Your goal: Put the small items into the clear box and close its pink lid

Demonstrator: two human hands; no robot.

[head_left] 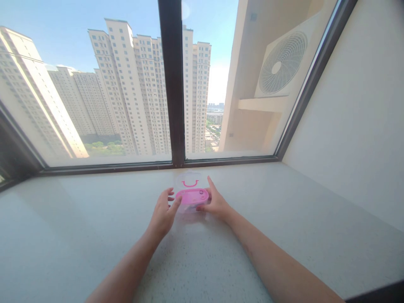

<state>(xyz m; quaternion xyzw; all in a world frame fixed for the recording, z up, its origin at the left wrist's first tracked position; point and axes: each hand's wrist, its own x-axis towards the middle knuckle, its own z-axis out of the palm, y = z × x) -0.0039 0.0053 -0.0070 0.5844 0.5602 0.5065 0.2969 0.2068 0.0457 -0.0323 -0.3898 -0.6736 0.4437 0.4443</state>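
A pink oval tray-like piece [191, 196] with a small round mark at its right end sits between my hands, close to the window. Below its front edge shows a see-through plastic container [188, 208], partly hidden by my fingers. Just behind stands or leans a clear piece with a curved pink handle-like strip [190, 184]. My left hand [164, 212] has its thumb against the pink piece's left end, its other fingers spread beside it. Around the right end, my right hand [217, 204] grips with the thumb in front and the index finger raised.
The pale speckled sill [94, 235] spreads around my hands. Behind it rises a window with a dark frame post [173, 84]. A white wall [353, 126] bounds the right side. Outside are tall buildings and an air-conditioner unit [282, 63].
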